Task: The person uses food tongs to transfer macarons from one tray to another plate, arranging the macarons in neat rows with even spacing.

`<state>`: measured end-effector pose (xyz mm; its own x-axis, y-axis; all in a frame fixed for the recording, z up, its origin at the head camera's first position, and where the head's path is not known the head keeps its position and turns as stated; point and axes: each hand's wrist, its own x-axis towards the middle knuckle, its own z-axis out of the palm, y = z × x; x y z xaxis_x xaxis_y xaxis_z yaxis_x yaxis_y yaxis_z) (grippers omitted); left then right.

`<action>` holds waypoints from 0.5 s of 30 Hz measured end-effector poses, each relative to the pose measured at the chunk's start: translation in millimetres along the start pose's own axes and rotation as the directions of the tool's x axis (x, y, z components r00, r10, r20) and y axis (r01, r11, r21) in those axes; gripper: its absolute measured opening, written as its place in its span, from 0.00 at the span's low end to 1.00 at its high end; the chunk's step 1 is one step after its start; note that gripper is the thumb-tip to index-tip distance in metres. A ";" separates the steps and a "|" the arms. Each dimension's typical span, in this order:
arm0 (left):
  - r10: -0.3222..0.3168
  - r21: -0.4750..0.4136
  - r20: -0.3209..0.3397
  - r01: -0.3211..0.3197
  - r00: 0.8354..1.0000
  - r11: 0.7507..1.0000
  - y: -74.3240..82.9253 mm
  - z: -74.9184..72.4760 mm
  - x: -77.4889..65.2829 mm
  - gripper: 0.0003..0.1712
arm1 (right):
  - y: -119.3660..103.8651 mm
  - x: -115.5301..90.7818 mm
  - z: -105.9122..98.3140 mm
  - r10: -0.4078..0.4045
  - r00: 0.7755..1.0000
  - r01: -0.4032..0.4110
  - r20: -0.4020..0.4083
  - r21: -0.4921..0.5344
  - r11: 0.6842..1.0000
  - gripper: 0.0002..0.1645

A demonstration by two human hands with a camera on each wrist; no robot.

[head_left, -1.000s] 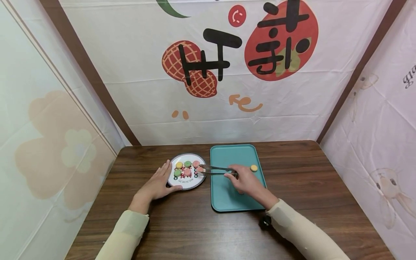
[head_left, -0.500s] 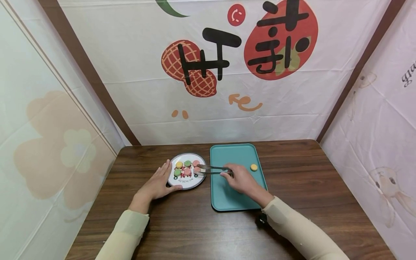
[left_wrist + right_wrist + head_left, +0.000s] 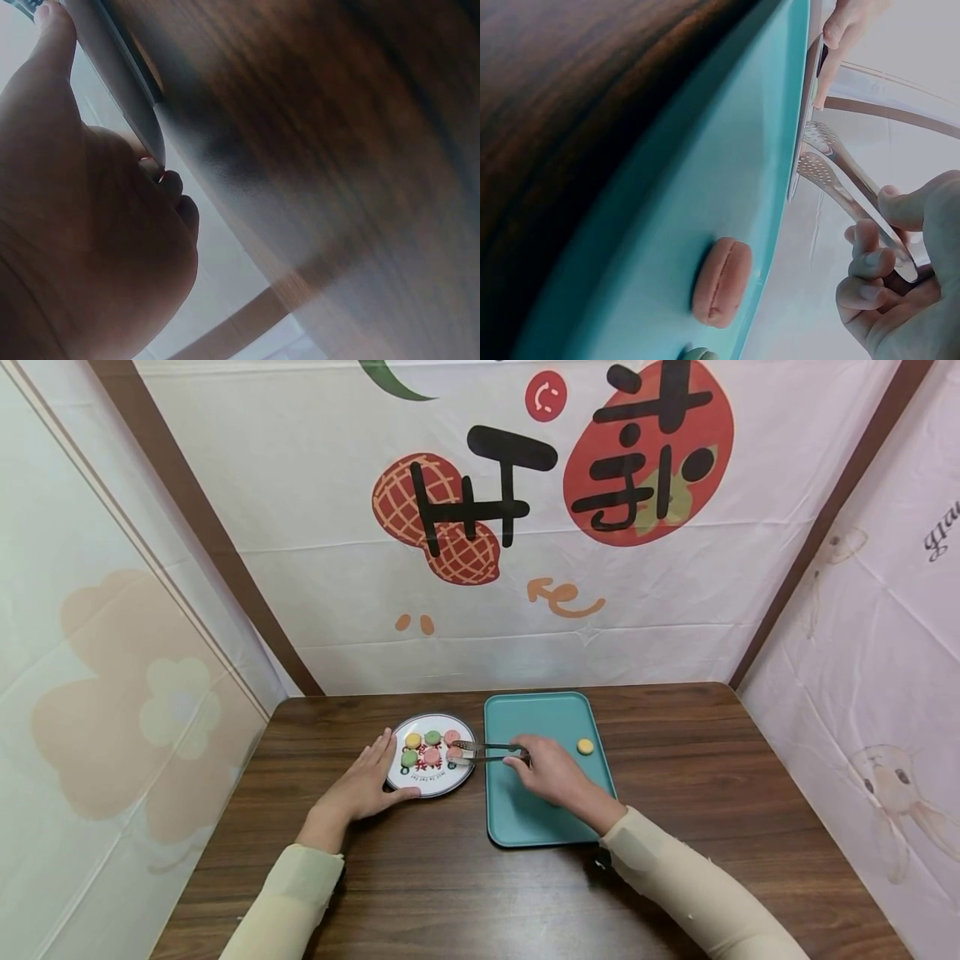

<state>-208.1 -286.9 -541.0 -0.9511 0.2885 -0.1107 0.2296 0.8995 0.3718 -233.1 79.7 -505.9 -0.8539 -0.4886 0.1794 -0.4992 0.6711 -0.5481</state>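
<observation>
At the left of a round white plate (image 3: 441, 787), my left hand (image 3: 363, 783) rests with its fingers along the rim and its thumb at the front edge. My right hand (image 3: 553, 770) grips metal tongs (image 3: 491, 746) by their handles, above the teal tray. The perforated tips of the tongs (image 3: 819, 169) stand apart over the plate's right side, at a pink macaron (image 3: 454, 752). Behind that lies another pink macaron (image 3: 452, 737). Further left on the plate sit a third pink macaron (image 3: 432, 757), a yellow macaron (image 3: 413, 741) and two green macarons (image 3: 408, 758).
The teal tray (image 3: 532, 714) lies right of the plate on the wooden table (image 3: 420, 893). A yellow macaron (image 3: 585, 747) sits near its right edge. In the right wrist view, a pink macaron (image 3: 721, 282) and part of a green macaron (image 3: 700, 354) also lie on it.
My right hand has moved slightly left with the tongs, bringing their tips and the pink macaron further over the plate. The left hand has stayed at the rim.
</observation>
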 end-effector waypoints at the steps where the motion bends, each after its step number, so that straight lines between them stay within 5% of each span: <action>1: -0.001 0.000 0.000 0.001 1.000 1.000 0.0 0.0 -0.1 0.72 | -0.3 0.7 0.0 -0.005 1.000 0.005 0.001 -0.004 1.000 0.22; 15: -0.010 -0.006 0.002 0.010 1.000 1.000 2.5 -0.7 -2.2 0.72 | -0.8 4.2 1.1 -0.039 0.999 0.039 -0.015 -0.014 0.999 0.21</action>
<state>-205.6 -285.5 -539.2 -0.9529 0.2804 -0.1158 0.2191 0.9002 0.3763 -236.1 76.5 -505.6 -0.8358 -0.5062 0.2127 -0.5339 0.6592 -0.5295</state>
